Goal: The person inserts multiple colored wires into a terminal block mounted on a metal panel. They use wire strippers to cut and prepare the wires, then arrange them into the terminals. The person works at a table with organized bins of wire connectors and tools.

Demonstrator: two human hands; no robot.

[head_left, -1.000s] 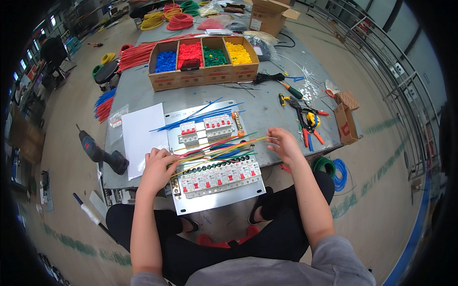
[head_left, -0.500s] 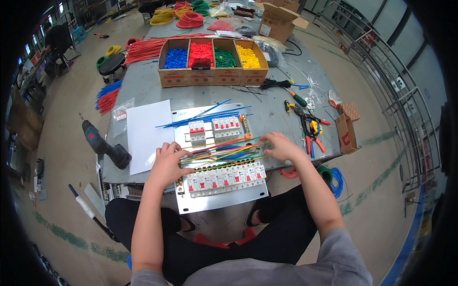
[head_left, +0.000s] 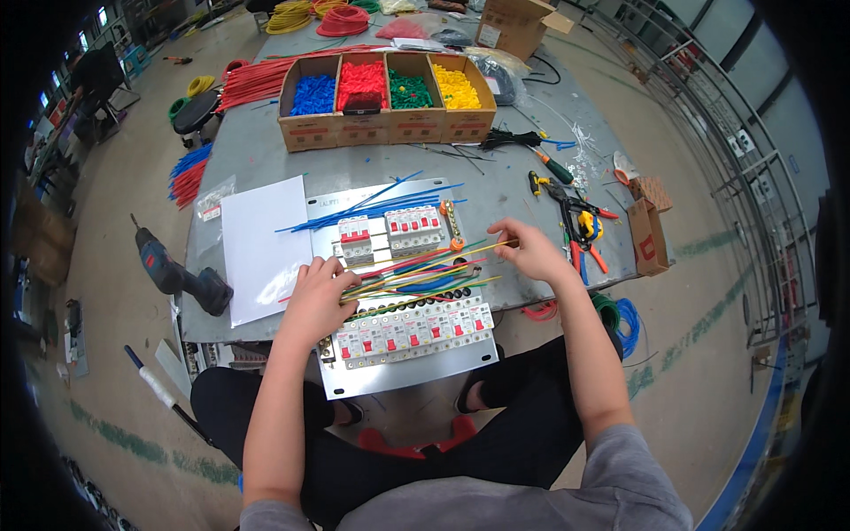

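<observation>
A white metal mounting plate (head_left: 416, 375) lies at the table's near edge, its lower part over my lap. Along its lower half runs a row of circuit breakers (head_left: 413, 333) with red switches; a three-switch breaker (head_left: 355, 237) and a wider breaker block (head_left: 414, 228) sit higher up. A bundle of yellow, green, red and blue wires (head_left: 416, 276) crosses the plate between them. My left hand (head_left: 317, 299) is closed on the bundle's left end. At the right, my right hand (head_left: 534, 255) pinches the end of a yellow wire (head_left: 482, 249), raised off the others. Loose blue wires (head_left: 376, 211) rest across the plate's top.
White paper (head_left: 266, 248) and a cordless drill (head_left: 181, 274) are at left. Behind the plate stands a cardboard box (head_left: 390, 133) of blue, red, green and yellow caps. Pliers and cutters (head_left: 575, 232) lie at right, beside a small open carton (head_left: 649, 241).
My right hand has drawn slightly right and up from the bundle, with a yellow wire's end between its fingers. My left hand stays at the left end. The whole view has shifted a little.
</observation>
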